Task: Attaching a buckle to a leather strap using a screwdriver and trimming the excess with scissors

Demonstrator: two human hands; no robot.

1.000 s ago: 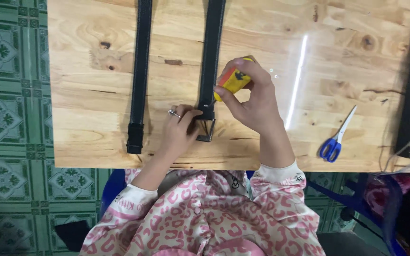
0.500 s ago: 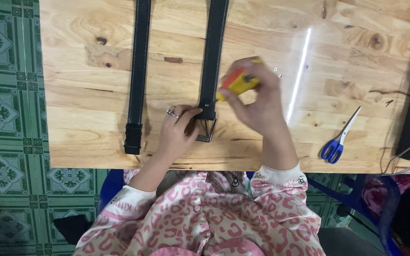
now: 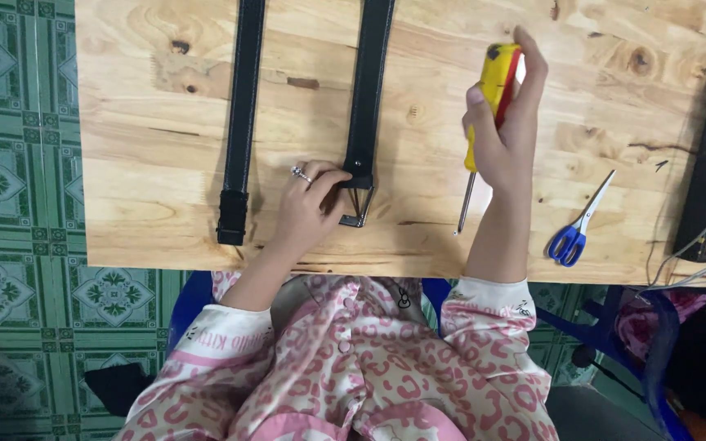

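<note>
The left hand [image 3: 308, 204] rests on the bench [image 3: 149, 163], fingers curled lightly around the near end of the belt [image 3: 367, 90], pinning it just beside the metal buckle [image 3: 355, 206]; it presses down on the strap more than it grips it. That belt runs lengthwise away from the person, its buckle end closest to the body. The right hand [image 3: 507, 131] is closed around the yellow handle of a screwdriver [image 3: 484, 122], held above the bench with the shaft pointing down and back toward the person, tip hanging near the front edge. The buckle lies to the left of the screwdriver tip and at about the same depth, so the tool's long axis stands roughly parallel to the belt, near it but clearly apart. The left hand is the nearer one, touching the belt at the buckle. A second belt [image 3: 241, 114] lies parallel further left, untouched. Blue-handled scissors [image 3: 579, 220] lie to the right, well apart from both hands.
</note>
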